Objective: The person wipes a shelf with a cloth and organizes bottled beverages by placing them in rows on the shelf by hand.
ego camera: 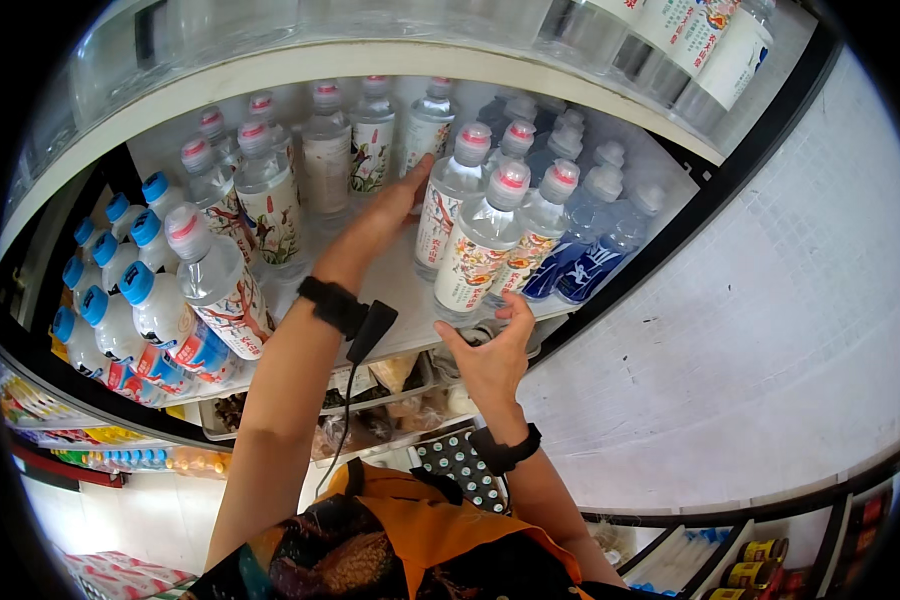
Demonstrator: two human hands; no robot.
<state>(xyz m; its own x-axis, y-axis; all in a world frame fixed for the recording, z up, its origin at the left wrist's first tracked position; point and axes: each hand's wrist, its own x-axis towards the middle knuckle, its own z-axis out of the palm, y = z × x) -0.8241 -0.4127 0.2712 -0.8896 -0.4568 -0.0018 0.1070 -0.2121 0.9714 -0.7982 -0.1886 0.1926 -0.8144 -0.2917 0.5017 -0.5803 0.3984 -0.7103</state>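
Note:
My left hand (390,202) reaches deep onto the white shelf (390,300), its fingers beside a clear water bottle (450,202) with a pink-ringed cap; whether it touches the bottle is unclear. My right hand (495,352) is at the shelf's front edge, thumb and fingers spread, just under the front bottle (476,255) with a floral label. Similar bottles stand behind and beside it. Another row holds a bottle with a bird-and-branch label (221,292) and a bottle with a plant label (270,202). Each wrist wears a black strap.
Blue-capped milky drink bottles (157,307) crowd the shelf's left. Blue-labelled bottles (592,262) stand at the right, by a white side panel (720,300). An upper shelf (345,64) holds large bottles. Below lie trays of bagged goods (375,420) and a crate of capped bottles (457,465).

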